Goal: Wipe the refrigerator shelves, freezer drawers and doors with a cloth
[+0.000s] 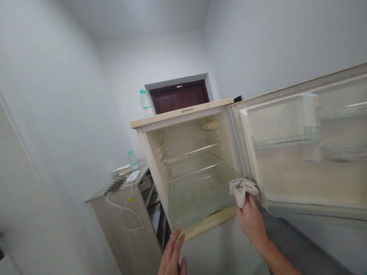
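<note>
In front of me stands an old cream refrigerator [185,118] with its upper compartment exposed. My right hand [252,219] grips a crumpled pale cloth [243,189] near the lower right corner of the opening, on the hinge side. My left hand [172,256], its fingers stretched out, is at the lower left front edge of the fridge; whether it touches the edge I cannot tell. Inside are glass shelves [196,166] and a yellowed lamp cover [210,125]. The fridge door [286,164] is swung out to the right, with clear racks [286,141] on its inner side.
A cabinet [120,225] on the left carries a plastic bottle [133,160], a white device [133,176] with a cable and a blurred dark object [115,185]. Another bottle [147,104] stands on top of the fridge. A dark red door [180,97] is behind.
</note>
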Action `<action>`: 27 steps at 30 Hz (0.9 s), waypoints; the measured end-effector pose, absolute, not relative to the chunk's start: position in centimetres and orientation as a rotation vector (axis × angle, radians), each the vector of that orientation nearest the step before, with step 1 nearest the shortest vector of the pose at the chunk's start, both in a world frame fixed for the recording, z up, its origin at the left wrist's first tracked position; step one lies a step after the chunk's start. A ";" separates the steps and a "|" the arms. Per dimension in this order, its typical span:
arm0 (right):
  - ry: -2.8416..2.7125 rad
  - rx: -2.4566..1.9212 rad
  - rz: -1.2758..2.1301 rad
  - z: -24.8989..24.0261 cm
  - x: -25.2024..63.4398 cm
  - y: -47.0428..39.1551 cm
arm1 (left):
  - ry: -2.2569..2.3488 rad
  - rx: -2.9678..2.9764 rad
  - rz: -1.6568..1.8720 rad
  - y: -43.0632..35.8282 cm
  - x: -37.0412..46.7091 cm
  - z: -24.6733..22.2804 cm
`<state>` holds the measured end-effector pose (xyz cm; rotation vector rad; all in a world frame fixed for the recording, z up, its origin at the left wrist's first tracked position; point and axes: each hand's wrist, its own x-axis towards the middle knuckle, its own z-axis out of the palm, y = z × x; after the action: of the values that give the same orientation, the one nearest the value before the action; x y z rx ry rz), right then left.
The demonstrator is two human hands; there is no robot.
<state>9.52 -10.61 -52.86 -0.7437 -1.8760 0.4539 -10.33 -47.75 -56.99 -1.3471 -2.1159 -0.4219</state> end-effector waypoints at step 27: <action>-2.315 -1.008 0.396 -46.7 -2.4 -2.1 | -2.765 -1.308 -0.349 -33.5 -16.4 -45.3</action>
<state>-2.40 -2.08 -46.72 -1.0076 -2.3153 0.3955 -16.37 -33.54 -45.28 -1.3083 -2.7655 -0.3495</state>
